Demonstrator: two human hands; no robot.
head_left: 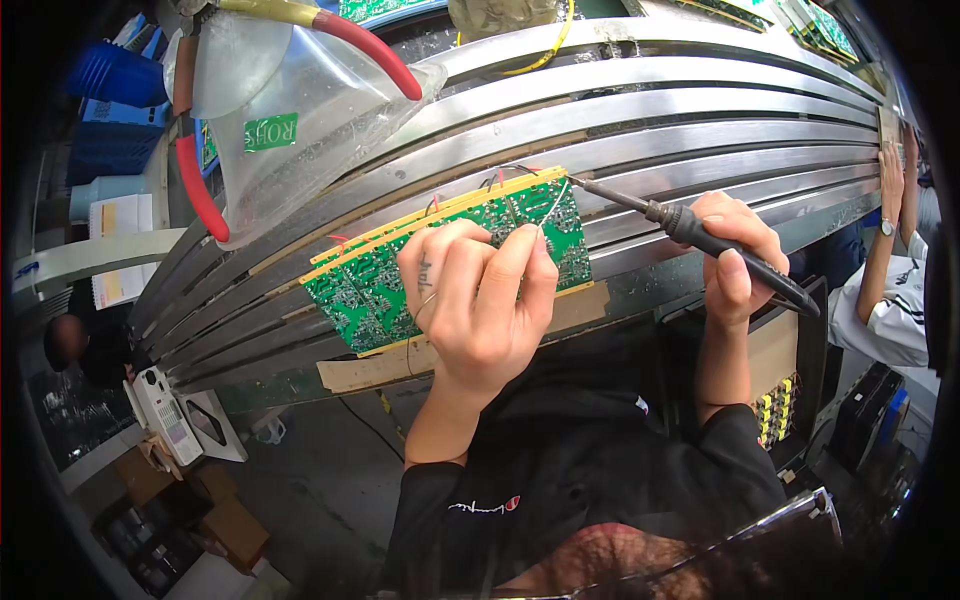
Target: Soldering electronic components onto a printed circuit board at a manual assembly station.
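Note:
A green circuit board panel (365, 290) with yellow edge strips and small solder joints lies tilted on the metal rails, red and black wires showing along its far edge. My left hand (480, 295) is over its middle, fingers pinched on a thin solder wire (557, 204) that reaches to the board's far right corner. In my right hand (740, 250) is a soldering iron (690, 228) with a black handle, gripped like a pen. Its tip is at that same corner, close to the wire's end. My left hand hides part of the board.
Long metal rails (700, 110) run across the bench. At the far left hang a clear plastic bag (290, 100) and a red-handled tool (375, 50). Cardboard (345, 375) lies along the near edge. Another person's hand (890, 180) rests at the right end. Blue bins (125, 75) stand left.

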